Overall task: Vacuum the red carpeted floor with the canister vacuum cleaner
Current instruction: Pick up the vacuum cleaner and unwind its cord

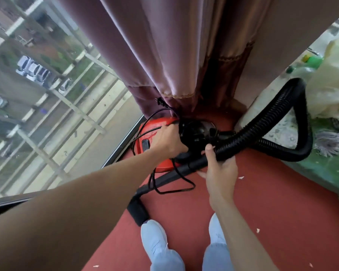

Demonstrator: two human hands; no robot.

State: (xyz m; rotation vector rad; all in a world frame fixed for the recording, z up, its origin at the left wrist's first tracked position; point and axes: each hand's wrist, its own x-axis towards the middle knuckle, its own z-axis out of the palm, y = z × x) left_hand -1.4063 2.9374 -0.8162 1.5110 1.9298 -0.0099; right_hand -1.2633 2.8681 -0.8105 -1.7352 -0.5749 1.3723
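Observation:
A red and black canister vacuum sits on the red carpet by the window, under the curtain hem. My left hand grips the black handle on top of the canister. My right hand is curled round the black ribbed hose where it meets the rigid wand. The hose loops out to the right and back to the canister. The wand runs down to the black floor nozzle near my left foot. A thin black power cord lies in loose loops over the canister and carpet.
A mauve curtain hangs to the floor behind the vacuum. The large window fills the left. At the right sit a pale bag, green bottles and a mop head. White scraps dot the carpet.

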